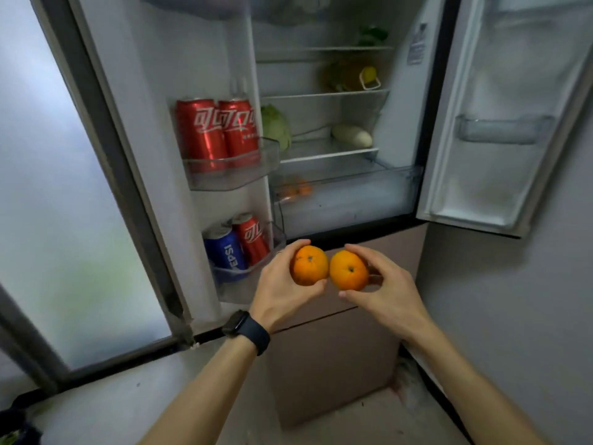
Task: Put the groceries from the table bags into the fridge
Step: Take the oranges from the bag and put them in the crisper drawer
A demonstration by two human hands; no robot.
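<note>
1. Two-handed: grips left orange (308, 265) in left hand (282, 289), fingers curled round it
2. Grips right orange (348, 270) in right hand (390, 293), fingers likewise curled round it
3. Holds both touching side by side, just below and in front of the open fridge (404, 123)

Dimpled peel with a faint sheen is shown by the left orange (308, 265) and the right orange (348, 270). Glossy printed metal is seen on the red cans (200, 133) and the blue can (226, 250), which are kept in door bins (234, 176) of clear, smooth plastic. The fridge (401, 123) is lined in smooth white plastic; its shelves (330, 151) look to be glass, its drawer (346, 202) cloudy clear plastic. The lower fronts (333, 358) are finished smooth and matt. A matt black watch band (255, 336) is worn. The pane (64, 203) is frosted and is held in a frame (128, 175) of dull dark metal.
</note>
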